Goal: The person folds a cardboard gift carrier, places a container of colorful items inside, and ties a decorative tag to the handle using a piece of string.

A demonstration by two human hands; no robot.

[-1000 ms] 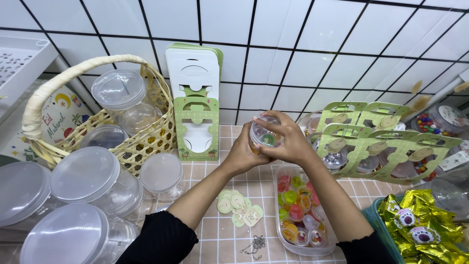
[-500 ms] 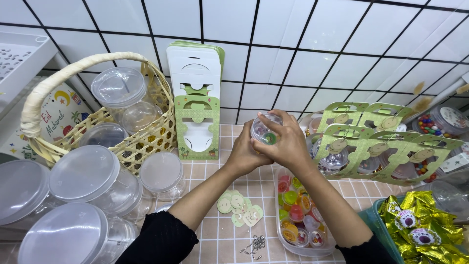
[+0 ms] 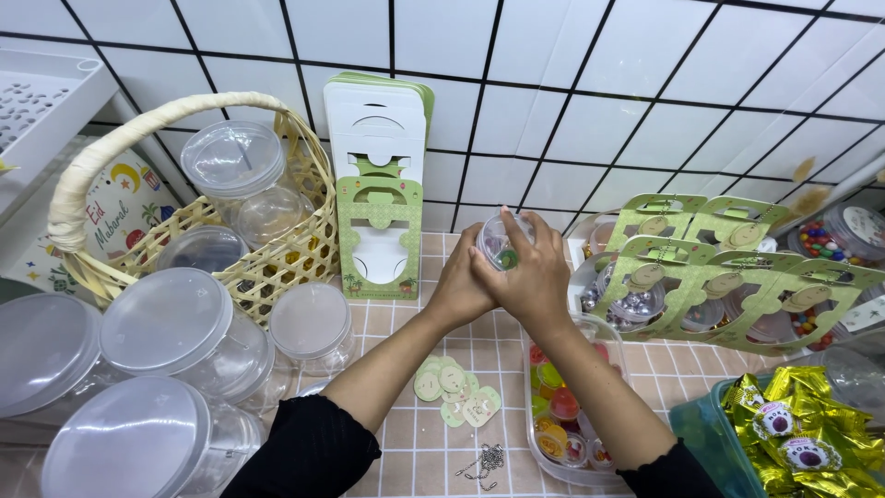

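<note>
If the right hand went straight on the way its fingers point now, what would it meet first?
The right hand points up and left over the small clear jar it holds. Beyond that, the green and white card stack leaning on the tiled wall probably comes first, though depth is unclear.

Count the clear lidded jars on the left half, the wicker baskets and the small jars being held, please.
Clear lidded jars, left half: 7, such as the big front one
Wicker basket: 1
Small clear jar held in both hands, the left and the right: 1
Total: 9
</note>
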